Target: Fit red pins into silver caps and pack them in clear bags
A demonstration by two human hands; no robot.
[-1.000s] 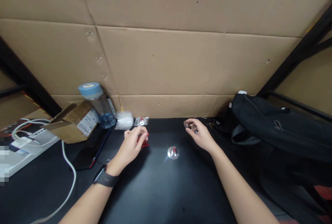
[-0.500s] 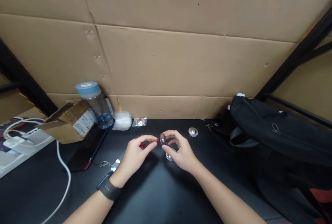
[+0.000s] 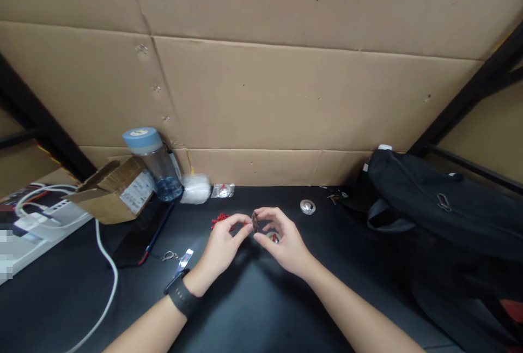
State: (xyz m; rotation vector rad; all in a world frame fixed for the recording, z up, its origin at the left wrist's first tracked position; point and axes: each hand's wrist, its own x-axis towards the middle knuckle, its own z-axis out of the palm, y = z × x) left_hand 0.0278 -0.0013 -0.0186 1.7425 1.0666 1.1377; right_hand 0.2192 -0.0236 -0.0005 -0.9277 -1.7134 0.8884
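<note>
Left hand (image 3: 223,244), nearly closed, pinches a red cord (image 3: 244,225) — right hand (image 3: 289,241), half open, grips a disc (image 3: 255,223) on edge beside it, above the table (image 3: 253,309).

The near tabletop (image 3: 253,315) leaves passage; a black bag (image 3: 429,211) blocks right, a carton (image 3: 102,208) left.

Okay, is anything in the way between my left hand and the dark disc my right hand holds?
Nothing visible is: your left hand is close beside the dark disc held in your right hand, though whether they touch is unclear. The red bundle lies beyond the left hand, off that path.
</note>
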